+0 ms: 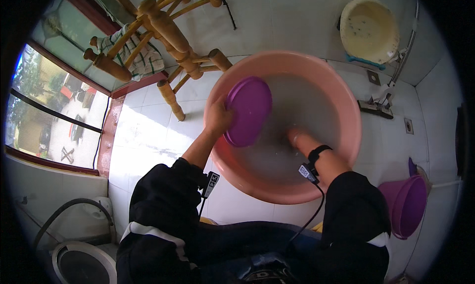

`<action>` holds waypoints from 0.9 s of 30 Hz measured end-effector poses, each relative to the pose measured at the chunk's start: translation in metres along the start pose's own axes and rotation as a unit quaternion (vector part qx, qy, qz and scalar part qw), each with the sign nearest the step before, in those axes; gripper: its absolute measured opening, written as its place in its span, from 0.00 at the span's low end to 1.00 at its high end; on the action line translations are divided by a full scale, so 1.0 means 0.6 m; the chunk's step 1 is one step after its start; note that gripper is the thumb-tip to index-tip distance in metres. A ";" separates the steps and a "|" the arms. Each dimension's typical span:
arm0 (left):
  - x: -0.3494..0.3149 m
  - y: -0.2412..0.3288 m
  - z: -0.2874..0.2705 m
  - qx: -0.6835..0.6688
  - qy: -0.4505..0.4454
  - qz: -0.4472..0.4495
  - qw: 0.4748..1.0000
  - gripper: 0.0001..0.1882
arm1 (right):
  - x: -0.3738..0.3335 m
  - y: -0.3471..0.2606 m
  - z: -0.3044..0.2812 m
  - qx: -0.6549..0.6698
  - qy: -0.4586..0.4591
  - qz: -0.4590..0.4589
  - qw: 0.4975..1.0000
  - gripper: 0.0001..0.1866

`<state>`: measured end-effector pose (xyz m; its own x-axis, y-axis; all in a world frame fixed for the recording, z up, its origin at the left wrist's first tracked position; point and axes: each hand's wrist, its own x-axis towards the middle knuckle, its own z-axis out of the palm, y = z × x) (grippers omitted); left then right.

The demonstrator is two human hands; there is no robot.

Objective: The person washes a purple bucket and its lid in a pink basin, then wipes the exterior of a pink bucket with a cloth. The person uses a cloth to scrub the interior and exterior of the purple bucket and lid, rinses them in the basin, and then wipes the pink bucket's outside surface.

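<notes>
I'm over a pale tiled floor [148, 125], with a window [64, 105] at left throwing light across it. I count one pink tub [353, 120], one purple oval plate [250, 113], one purple bucket [411, 207], one cream basin [368, 31], one mop [378, 103] and two floor drains [373, 77]. My left hand [219, 116] grips the plate's near edge, over the tub's left part. My right hand [296, 135] dips into cloudy water [309, 105], which hides my fingers; whether they're open or closed, I can't tell. Wooden furniture [166, 26] and a checked cloth [146, 58] crowd the upper left.
</notes>
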<state>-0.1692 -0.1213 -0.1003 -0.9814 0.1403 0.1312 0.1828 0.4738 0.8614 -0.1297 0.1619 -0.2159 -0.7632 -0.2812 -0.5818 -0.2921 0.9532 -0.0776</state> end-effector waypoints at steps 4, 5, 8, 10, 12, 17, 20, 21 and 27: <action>-0.005 -0.036 0.012 -0.038 -0.066 -0.104 0.992 0.27 | -0.042 0.069 -0.011 -0.017 -0.040 0.179 0.983 0.19; -0.009 -0.038 0.018 -0.065 -0.068 -0.115 0.989 0.26 | -0.051 0.077 -0.007 -0.040 -0.073 0.189 0.979 0.20; -0.016 -0.033 0.033 -0.071 -0.118 -0.137 0.981 0.25 | -0.056 0.094 -0.016 0.042 -0.064 0.214 0.974 0.21; -0.019 -0.030 0.042 -0.079 -0.149 -0.150 0.974 0.25 | -0.053 0.097 -0.037 0.271 0.035 0.208 0.939 0.22; -0.020 -0.029 0.057 -0.113 -0.170 -0.165 0.965 0.26 | -0.055 0.093 -0.071 0.442 0.162 0.146 0.870 0.22; -0.020 -0.024 0.099 -0.227 -0.189 -0.178 0.938 0.23 | -0.079 -0.012 -0.125 0.344 0.485 -0.151 0.789 0.18; -0.029 -0.010 0.118 -0.269 -0.162 -0.161 0.936 0.22 | -0.087 -0.084 -0.128 0.159 0.552 -0.220 0.788 0.15; -0.033 -0.004 0.122 -0.280 -0.149 -0.153 0.936 0.21 | -0.088 -0.099 -0.129 0.143 0.559 -0.220 0.787 0.14; -0.071 0.031 0.131 -0.230 -0.158 -0.150 0.948 0.22 | -0.064 -0.075 -0.107 0.095 0.574 -0.163 0.797 0.14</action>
<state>-0.1197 -0.0501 -0.1287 -0.9052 0.3477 -0.2443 -0.2178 0.1141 0.9693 -0.1239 0.1225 -0.1382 -0.7205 -0.3303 0.6098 -0.5740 0.7774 -0.2572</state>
